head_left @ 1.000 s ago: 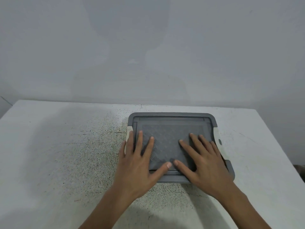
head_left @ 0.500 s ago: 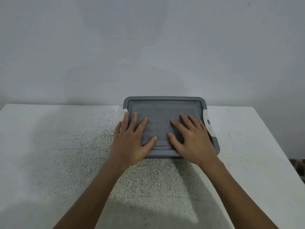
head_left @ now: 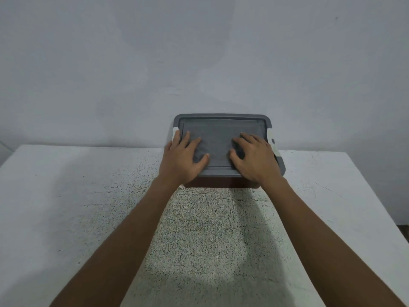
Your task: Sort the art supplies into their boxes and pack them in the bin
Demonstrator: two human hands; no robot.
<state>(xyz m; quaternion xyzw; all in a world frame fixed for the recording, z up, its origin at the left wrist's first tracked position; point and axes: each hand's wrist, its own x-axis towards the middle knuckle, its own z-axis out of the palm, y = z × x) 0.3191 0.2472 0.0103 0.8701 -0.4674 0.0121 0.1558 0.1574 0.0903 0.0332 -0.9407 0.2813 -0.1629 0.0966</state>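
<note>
Pushed further away than a moment ago, the bin (head_left: 222,142) now sits near the far edge of the table (head_left: 66,196), close to the wall (head_left: 199,52), and both arms reach out almost straight to it. Its grey lid (head_left: 221,134) is on and faces up, with a dark band of the bin's body just visible beneath the near rim. On either short side a pale latch shows: the left latch (head_left: 175,131) peeks out beside the fingertips, and the right latch (head_left: 272,141) runs down the side next to the knuckles. The left hand (head_left: 182,159) lies flat on the left part of the lid, fingers spread and thumb angled inward, holding nothing, simply resting palm-down on it. The right hand (head_left: 254,158) rests on the right part of the lid with its fingers bent a little, also grasping nothing. The heels of both hands overhang the near rim and hide the near corners. Between the two thumbs a bare strip of lid stays in sight. Whatever is inside the bin cannot be seen with the lid on. The tabletop is white and speckled with dark flecks, densest in the middle between the forearms, where shadow falls. Nothing else lies on the table around the bin, and the wall behind is plain and greyish.
</note>
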